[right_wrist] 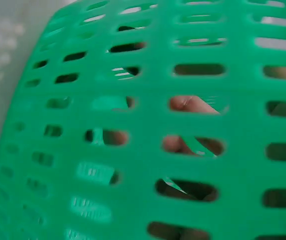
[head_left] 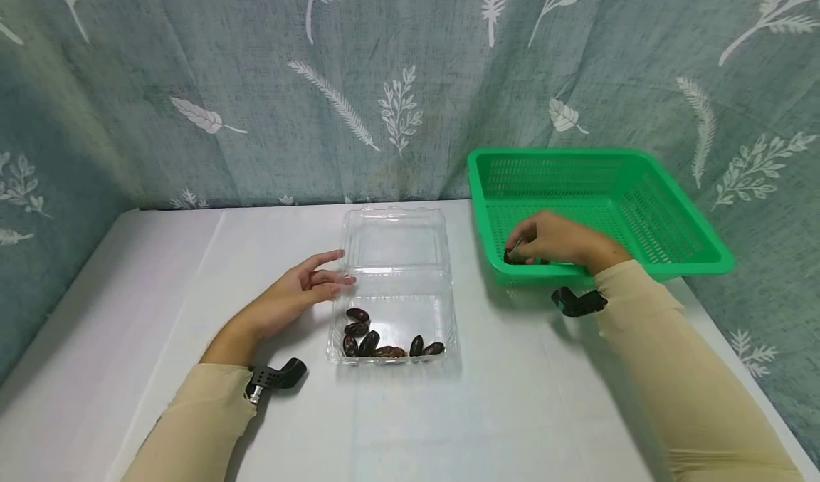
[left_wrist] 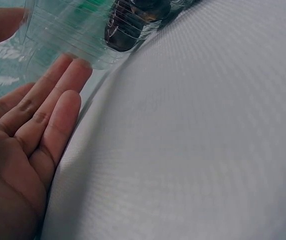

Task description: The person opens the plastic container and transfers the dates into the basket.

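A clear plastic clamshell box lies on the table, its lid folded back. Several dark brown dates lie along its front and left side; some also show at the top of the left wrist view. My left hand touches the box's left edge near the hinge, fingers extended. Inside the green basket, at its front left corner, my right hand pinches a date. The basket's slotted wall mostly hides those fingers in the right wrist view.
A white cloth covers the table. Patterned grey-green fabric hangs behind and at both sides. The basket stands at the back right against it, its raised rim under the right wrist. Black cameras are strapped to both wrists.
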The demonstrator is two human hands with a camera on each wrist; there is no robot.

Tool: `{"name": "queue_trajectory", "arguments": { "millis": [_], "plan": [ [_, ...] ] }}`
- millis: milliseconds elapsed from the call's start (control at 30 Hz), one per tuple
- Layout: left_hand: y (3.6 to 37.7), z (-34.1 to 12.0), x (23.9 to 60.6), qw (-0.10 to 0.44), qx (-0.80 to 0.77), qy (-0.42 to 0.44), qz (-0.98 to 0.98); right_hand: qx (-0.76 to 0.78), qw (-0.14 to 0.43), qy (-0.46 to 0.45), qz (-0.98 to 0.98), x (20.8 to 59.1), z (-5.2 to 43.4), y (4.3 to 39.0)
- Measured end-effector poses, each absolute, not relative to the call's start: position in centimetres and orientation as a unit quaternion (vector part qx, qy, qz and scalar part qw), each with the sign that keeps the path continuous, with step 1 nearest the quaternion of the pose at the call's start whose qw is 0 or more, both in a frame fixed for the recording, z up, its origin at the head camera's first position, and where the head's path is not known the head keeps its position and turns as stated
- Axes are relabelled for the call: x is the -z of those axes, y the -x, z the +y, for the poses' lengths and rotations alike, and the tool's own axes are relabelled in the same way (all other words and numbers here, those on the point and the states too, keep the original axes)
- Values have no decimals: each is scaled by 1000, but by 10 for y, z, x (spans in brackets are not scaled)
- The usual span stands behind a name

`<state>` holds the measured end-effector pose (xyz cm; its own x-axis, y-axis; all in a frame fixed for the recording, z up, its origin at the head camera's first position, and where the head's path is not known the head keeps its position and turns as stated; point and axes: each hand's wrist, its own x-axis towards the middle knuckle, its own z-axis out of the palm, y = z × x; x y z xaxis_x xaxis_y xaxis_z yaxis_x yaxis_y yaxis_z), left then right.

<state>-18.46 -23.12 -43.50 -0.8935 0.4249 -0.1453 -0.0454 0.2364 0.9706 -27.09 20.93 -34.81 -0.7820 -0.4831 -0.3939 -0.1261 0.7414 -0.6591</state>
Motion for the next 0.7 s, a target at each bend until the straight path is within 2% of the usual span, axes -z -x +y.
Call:
{"name": "queue_trajectory", "arguments": {
  "millis": [133, 267, 567, 700],
  "plan": [
    [181, -232, 439, 196, -610, -124, 758, 312, 294, 174, 887, 352, 209, 270],
    [180, -232, 441, 194, -616, -127, 753, 322, 273, 167, 891, 349, 211, 265],
    [181, -230, 438, 189, -607, -115, 763, 327, 145, 183, 916, 328, 201, 242],
    [183, -229, 434, 185, -590, -99, 779, 349, 105, 210, 907, 318, 190, 227]
  ]
}}
